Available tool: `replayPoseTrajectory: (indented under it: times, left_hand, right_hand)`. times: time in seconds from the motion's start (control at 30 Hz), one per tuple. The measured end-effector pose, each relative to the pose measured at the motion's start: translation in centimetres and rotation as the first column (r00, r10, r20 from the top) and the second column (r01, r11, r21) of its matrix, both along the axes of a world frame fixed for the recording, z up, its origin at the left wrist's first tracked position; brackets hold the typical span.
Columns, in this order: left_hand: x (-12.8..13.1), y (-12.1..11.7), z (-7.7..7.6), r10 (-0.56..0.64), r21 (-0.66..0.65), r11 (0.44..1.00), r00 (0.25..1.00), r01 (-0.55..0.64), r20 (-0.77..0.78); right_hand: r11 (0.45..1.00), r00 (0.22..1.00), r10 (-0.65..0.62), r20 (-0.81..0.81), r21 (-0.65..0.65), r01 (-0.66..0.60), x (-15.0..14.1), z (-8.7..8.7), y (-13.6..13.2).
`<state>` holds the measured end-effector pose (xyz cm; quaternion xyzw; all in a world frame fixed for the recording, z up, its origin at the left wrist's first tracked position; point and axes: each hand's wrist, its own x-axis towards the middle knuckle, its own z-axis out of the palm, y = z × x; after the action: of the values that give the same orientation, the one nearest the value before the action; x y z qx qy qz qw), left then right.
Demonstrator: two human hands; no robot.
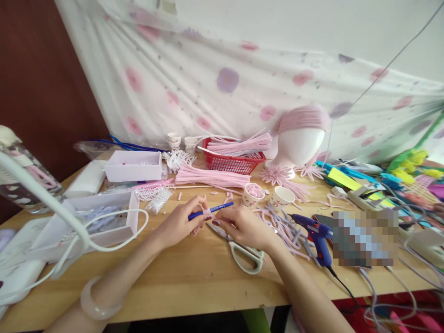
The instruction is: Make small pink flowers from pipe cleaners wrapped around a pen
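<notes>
Over the middle of the table, my left hand (pixel 182 224) is closed on a blue pen (pixel 222 206) that slants up to the right. A small pale-pink piece (pixel 207 212), like a bit of pipe cleaner, sits against the pen between both hands' fingertips. My right hand (pixel 247 225) is bent over with its fingers pinched together at that pink piece; exactly how it grips is partly hidden. Under the right hand lies a pair of scissors (pixel 255 270) with pale green handles. Just beyond stand a paper cup (pixel 251 200) of pink pieces and another paper cup (pixel 281 196).
A blue glue gun (pixel 321 236) rests right of the lilac pipe cleaners (pixel 284 226). Pink pipe cleaners (pixel 213 176) lie before a red basket (pixel 236 162). White boxes (pixel 133 169) and a white cable (pixel 114 249) are at left. A mannequin head (pixel 300 141) stands behind.
</notes>
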<state>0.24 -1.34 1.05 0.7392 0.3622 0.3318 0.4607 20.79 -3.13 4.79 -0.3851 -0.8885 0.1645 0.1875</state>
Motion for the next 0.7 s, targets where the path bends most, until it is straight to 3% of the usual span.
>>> replayPoseTrajectory:
  times: [0.17,0.3,0.43,0.53,0.6,0.7]
  left_hand:
    - [0.1,-0.7,1.0,-0.126,-0.140,0.984,0.988,0.113,-0.087]
    - [-0.5,-0.8,1.7,-0.224,-0.278,0.939,0.974,0.204,-0.041]
    - [-1.0,-0.7,2.0,-0.277,-0.325,0.906,0.960,0.273,0.037]
    - [-1.0,-0.7,1.9,-0.269,-0.360,0.887,0.957,0.290,0.108]
    - [-0.9,-0.7,1.7,-0.249,-0.373,0.879,0.953,0.298,0.175]
    - [-0.9,-0.6,1.4,-0.182,-0.329,0.905,0.945,0.270,0.273]
  right_hand:
    - [0.997,0.997,0.042,0.062,0.063,-0.046,0.9,0.9,0.3]
    - [0.988,0.991,0.123,-0.053,-0.087,-0.127,1.5,1.2,0.8]
    - [0.941,0.958,0.182,-0.220,-0.243,-0.235,1.8,1.0,1.5]
    - [0.890,0.914,0.136,-0.381,-0.358,-0.281,1.9,0.6,2.0]
    - [0.827,0.891,0.059,-0.450,-0.478,-0.297,1.9,0.1,2.1]
    - [0.772,0.871,-0.057,-0.489,-0.574,-0.272,1.3,-1.0,2.1]
